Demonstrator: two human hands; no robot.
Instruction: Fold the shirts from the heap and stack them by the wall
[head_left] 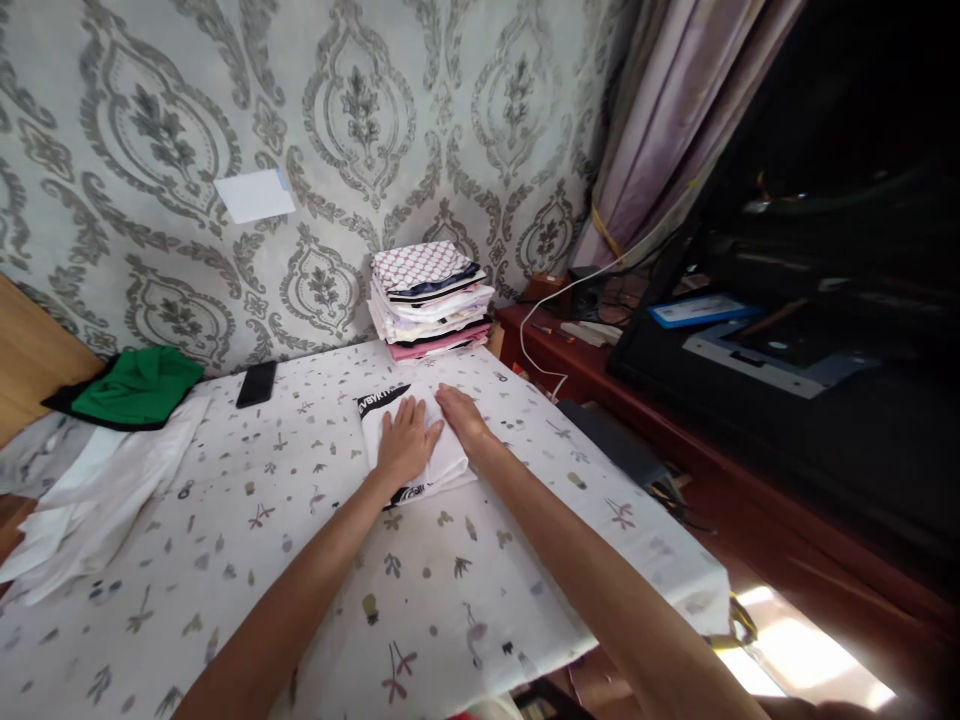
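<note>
- Folded white garment (448, 465) with black, white-lettered trim, lying flat on the desk (225, 530), short of the stack from where I stand.
- Left hand (405, 440): palm down on the garment, fingers extended; grip apart, clamped on nothing.
- Right hand (461, 420): laid along the garment's right side, fingers extended; grip likewise apart, with no pinch visible.
- Probable weak point: the layers appear held by pressure alone; a hand lifted early could let a fold spring back.
- Uneven pressure, or the palms sliding in different directions, might skew the edges or crease the lettered trim.
- Beyond: a stack of folded clothes (431, 310) near the wall, its edges uneven; a knock or a badly centred addition could tip it.
- Left: a black smartphone (256, 384), and a green-and-black garment (150, 385) beside loose white cloth (139, 475), all well apart from both hands.
</note>
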